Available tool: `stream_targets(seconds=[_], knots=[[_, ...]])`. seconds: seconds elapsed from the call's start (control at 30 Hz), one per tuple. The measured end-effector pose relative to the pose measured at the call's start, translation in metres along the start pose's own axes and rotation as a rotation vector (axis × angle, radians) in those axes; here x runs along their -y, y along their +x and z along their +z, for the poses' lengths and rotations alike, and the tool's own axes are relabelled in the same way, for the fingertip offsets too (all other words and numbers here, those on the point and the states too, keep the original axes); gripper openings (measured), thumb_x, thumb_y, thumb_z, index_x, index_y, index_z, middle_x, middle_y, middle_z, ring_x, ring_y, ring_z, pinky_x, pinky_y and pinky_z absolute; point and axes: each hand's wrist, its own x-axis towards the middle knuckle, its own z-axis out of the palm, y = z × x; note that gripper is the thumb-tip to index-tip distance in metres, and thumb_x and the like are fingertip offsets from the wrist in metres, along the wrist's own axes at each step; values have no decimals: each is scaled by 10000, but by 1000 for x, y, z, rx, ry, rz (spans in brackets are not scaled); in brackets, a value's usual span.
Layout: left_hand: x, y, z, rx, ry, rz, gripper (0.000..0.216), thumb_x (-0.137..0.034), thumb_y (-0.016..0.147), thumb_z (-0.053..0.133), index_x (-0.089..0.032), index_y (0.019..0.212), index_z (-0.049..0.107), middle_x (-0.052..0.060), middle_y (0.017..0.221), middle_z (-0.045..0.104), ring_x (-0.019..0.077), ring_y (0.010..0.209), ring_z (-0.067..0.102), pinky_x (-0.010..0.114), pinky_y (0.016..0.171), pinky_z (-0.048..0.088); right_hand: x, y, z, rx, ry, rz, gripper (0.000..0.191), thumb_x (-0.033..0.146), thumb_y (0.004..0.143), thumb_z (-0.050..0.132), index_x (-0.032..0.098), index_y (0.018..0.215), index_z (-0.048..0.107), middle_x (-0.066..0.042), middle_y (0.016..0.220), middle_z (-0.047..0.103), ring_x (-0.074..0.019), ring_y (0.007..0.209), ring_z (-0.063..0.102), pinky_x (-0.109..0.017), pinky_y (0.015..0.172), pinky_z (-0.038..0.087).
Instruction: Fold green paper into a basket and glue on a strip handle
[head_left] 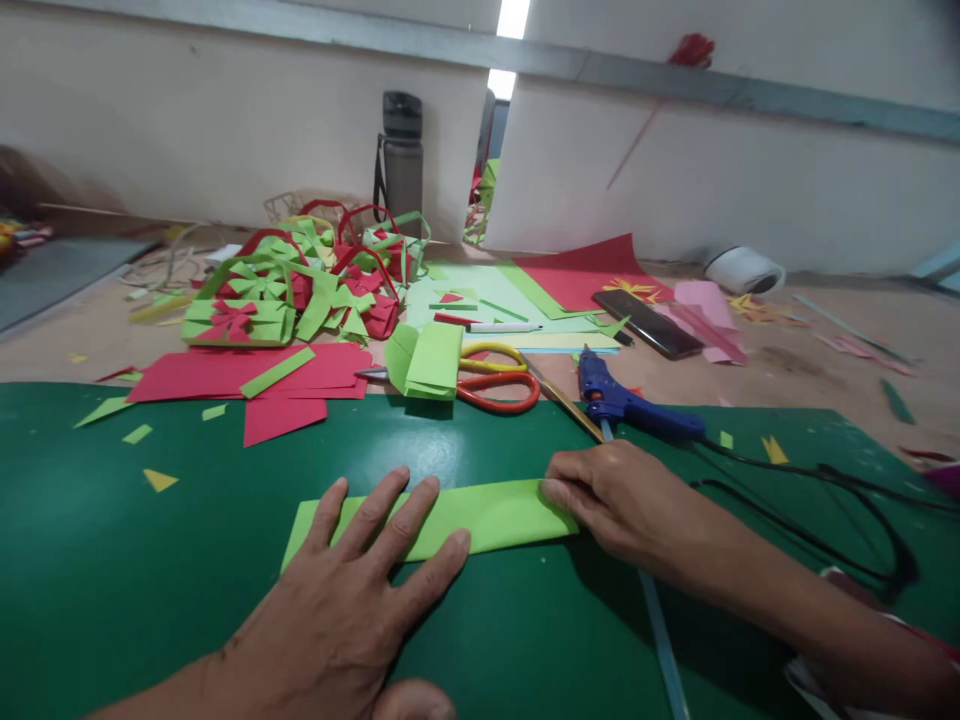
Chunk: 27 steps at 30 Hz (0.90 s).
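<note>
Small red and lime-green paper bags [298, 290], beyond and left of a long lime-green paper strip [495, 515] on the green desk [135, 560]; left hand [356, 590], fingers apart, laid on the strip's left part; right hand [604, 495], clamped on its right end; blue plastic glue gun [630, 408], beyond that end.

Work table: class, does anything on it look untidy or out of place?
Yes: paper scraps lie scattered, not gathered, across the green surface, and folded green paper partly covers the scissors. The strip under the left hand looks undamaged.
</note>
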Motion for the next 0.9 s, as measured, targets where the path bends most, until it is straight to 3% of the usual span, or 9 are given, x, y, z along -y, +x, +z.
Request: stream_targets(seconds=[0.17,0.3,0.6,0.77,0.9], knots=[[-3,-2,3,-32,25,-7,750,-692,816,339,-293,1439,214,145,1491,234,426,1340,192,684,926,277,-1,3,1,9,-58,-10,256,242,796,424,184,549,391,41,482,366,-93,469,276,-269,499,171],[-4,-2,4,-40,36,-44,739,-696,816,335,-303,1433,232,139,1497,223,408,1352,167,675,953,250,-3,6,-1,43,-9,-20,252,248,801,425,181,558,431,35,500,420,-90,478,323,-256,490,189],[-3,-1,-6,47,-66,-49,699,-655,834,365,-327,1433,211,112,1506,197,428,1342,185,702,952,246,2,5,-8,42,-79,-30,298,218,843,369,177,565,468,23,509,425,-98,479,344,-250,486,202],[-8,3,-20,147,-132,-75,662,-650,851,327,-310,1416,273,55,1505,202,430,1350,148,728,958,219,8,8,-10,54,-155,-15,276,177,819,397,167,584,541,-20,548,520,-113,498,402,-257,497,213],[-9,7,-28,187,-164,-87,668,-650,848,340,-301,1414,274,40,1502,215,426,1356,124,733,967,205,8,8,-10,37,-181,-18,239,163,778,424,170,567,535,-10,532,502,-107,480,361,-256,491,200]])
